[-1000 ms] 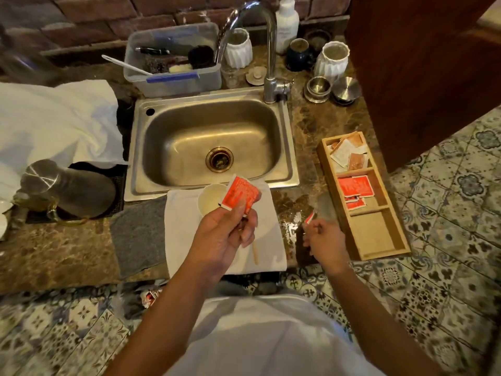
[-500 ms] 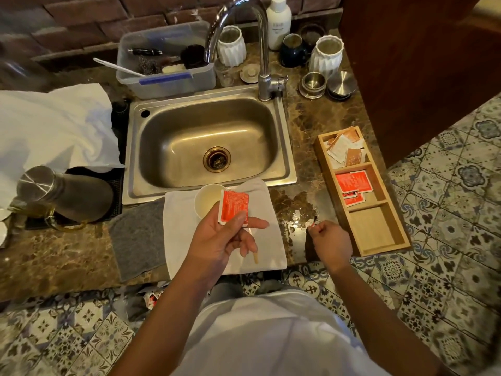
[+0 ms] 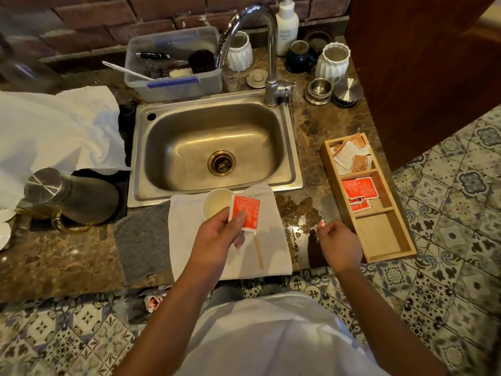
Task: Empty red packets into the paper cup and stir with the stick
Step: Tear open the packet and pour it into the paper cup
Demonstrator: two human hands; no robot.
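My left hand (image 3: 221, 234) pinches a red packet (image 3: 245, 211) upright, just right of the white paper cup (image 3: 215, 203). The cup stands on a white cloth (image 3: 268, 248) in front of the sink. A wooden stir stick (image 3: 259, 251) lies on the cloth below the packet, partly hidden by my fingers. My right hand (image 3: 339, 240) hovers over the wet counter and pinches a small torn red scrap (image 3: 321, 224). More red packets (image 3: 357, 189) lie in the middle compartment of a wooden tray (image 3: 385, 240) to the right.
A steel sink (image 3: 217, 147) with a tall faucet (image 3: 268, 50) sits behind the cup. A grey mat (image 3: 142, 242) and a metal kettle (image 3: 70, 196) are at the left. Jars and a plastic tub (image 3: 173, 63) line the back. Discarded packets (image 3: 153, 301) lie on the tiled floor.
My left hand has turned the red packet from tilted to upright and lowered it beside the cup. My right hand stayed near the tray with the scrap.
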